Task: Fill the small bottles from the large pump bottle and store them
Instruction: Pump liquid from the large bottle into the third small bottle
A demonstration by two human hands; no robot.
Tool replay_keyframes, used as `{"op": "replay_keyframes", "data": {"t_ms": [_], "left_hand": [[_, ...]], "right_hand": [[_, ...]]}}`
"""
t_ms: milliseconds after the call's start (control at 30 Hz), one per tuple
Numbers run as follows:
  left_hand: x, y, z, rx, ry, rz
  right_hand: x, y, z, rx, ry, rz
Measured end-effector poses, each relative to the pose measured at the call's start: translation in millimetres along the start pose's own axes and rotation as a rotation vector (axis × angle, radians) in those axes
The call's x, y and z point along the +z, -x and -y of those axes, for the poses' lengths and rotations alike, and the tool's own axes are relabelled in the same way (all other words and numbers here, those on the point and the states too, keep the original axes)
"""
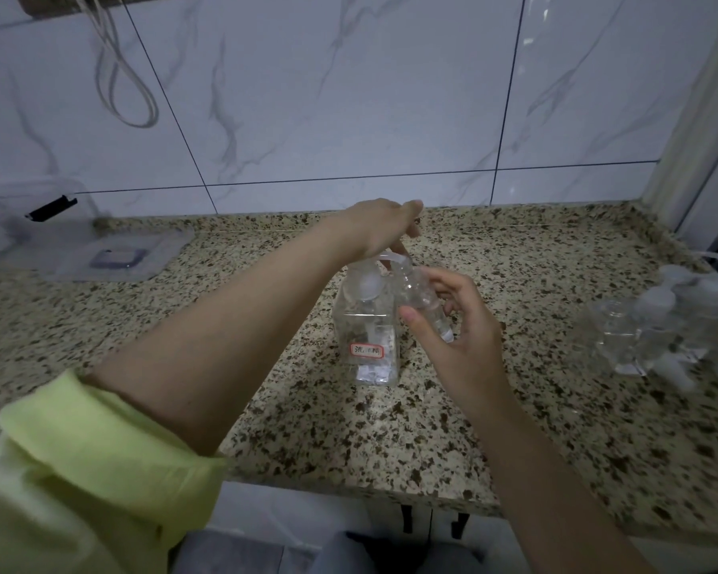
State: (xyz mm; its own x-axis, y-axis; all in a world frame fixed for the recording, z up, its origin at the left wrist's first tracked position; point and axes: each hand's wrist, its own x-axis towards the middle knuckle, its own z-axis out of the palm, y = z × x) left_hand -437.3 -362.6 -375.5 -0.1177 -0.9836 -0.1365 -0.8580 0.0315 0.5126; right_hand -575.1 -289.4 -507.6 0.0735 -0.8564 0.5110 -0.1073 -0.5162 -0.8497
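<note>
A large clear pump bottle (pixel 367 345) with a red-edged label stands on the speckled stone counter (pixel 515 408), in the middle. My left hand (pixel 384 227) rests on top of its white pump head (pixel 394 258), fingers bent down over it. My right hand (pixel 452 321) holds a small clear bottle (pixel 421 298) tilted, its mouth up under the pump spout. Thumb and fingers curl around that small bottle.
Several small clear bottles with white caps (pixel 672 321) stand clustered at the counter's right edge. A clear plastic box (pixel 30 217) and its lid (pixel 113 254) lie at the back left. A tiled wall (pixel 349 97) rises behind; a cord loop (pixel 129 89) hangs on it.
</note>
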Motion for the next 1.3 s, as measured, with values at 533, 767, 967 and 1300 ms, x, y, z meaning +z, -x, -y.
{"op": "replay_keyframes", "data": {"t_ms": [533,767,967,1300], "left_hand": [[-1.9,-1.1,-1.2,-0.010,-0.055,0.006],[-0.8,-0.9,-0.7,-0.009,-0.021,0.006],[-1.4,1.2,-1.0,-0.004,-0.026,-0.005],[-0.4,0.9,-0.3,-0.006,-0.042,0.015]], "right_hand": [[0.4,-0.7,0.4,-0.010,-0.021,-0.012],[1.0,-0.4,0.2,-0.024,0.013,-0.022],[1.2,0.0,-1.0,-0.012,0.004,-0.023],[1.2,0.2,-0.5,-0.016,0.006,-0.027]]}}
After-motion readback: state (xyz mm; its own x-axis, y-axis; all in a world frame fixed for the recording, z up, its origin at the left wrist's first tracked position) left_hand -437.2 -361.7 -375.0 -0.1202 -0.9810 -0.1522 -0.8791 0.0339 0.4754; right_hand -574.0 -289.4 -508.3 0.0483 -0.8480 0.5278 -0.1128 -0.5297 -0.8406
